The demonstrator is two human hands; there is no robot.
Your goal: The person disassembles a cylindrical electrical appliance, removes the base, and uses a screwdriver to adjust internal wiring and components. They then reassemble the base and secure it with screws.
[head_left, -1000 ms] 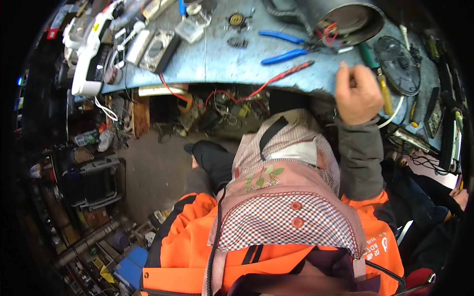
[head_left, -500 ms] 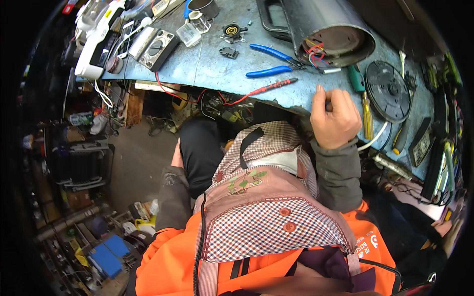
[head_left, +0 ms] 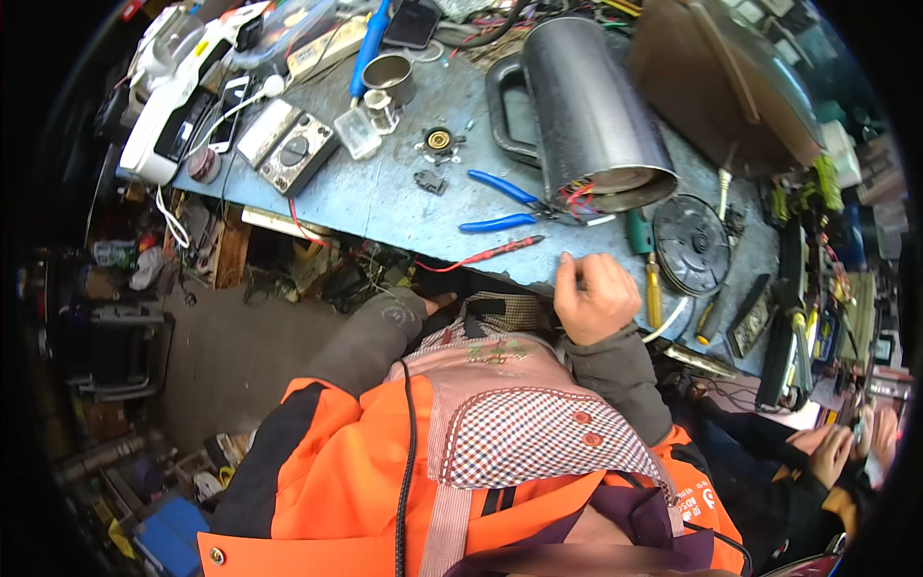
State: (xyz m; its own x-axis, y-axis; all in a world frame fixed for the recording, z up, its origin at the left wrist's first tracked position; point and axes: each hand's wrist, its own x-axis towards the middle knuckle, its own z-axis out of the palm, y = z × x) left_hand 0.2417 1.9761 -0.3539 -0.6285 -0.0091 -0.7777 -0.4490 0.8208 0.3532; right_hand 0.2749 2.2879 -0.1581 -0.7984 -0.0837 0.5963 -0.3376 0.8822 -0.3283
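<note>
My right hand (head_left: pixel 601 298) rests at the bench's front edge with fingers curled; whether it holds anything is hidden. Just above it lie a red probe (head_left: pixel 510 250), blue-handled pliers (head_left: pixel 495 223), a green-handled tool (head_left: pixel 637 231) and a yellow screwdriver (head_left: pixel 654 296). My left hand (head_left: pixel 433 300) is low beneath the edge, in shadow, mostly hidden beside my clothing. A steel kettle (head_left: pixel 586 106) lies on its side, red wires showing at its open base. Its round black base (head_left: pixel 690 245) sits to the right. A small connector part (head_left: pixel 439 142) lies left of the kettle.
The blue bench (head_left: pixel 375 197) carries a multimeter (head_left: pixel 293 154), steel cup (head_left: pixel 389 77), white power strip (head_left: pixel 154 144) and a brown appliance (head_left: pixel 721 87). A chair (head_left: pixel 120 351) stands lower left. Another person's hands (head_left: pixel 832 457) show at lower right.
The view has swung, so the bench shows lower and more fully. My left forearm has risen forward toward the bench edge. My right hand keeps its curled shape near the edge.
</note>
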